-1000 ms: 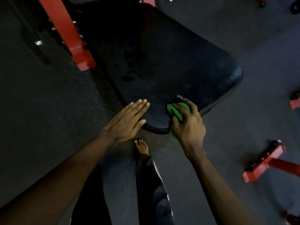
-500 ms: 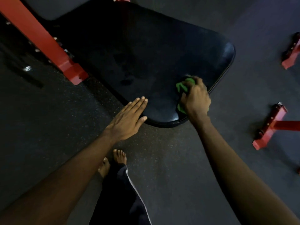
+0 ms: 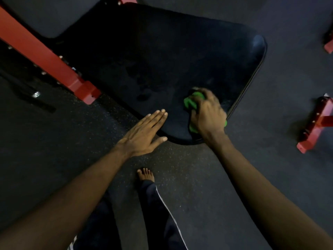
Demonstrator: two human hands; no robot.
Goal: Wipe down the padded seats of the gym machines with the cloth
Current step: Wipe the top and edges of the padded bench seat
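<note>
While seat [image 3: 162, 60] gets wiped, right hand [image 3: 207, 116]: fingers curled round cloth [image 3: 191, 101].
Left hand [image 3: 142, 134]: fingers straight, empty.
Cloth: likely soft, light; grip bunched.

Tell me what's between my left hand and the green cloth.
Only a bare strip of the black padded seat, in the head view. The left hand lies flat at its near edge; the right hand grips the green cloth.

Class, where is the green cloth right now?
In the head view, the green cloth is bunched under the right hand on the near right part of the black padded seat.
</note>
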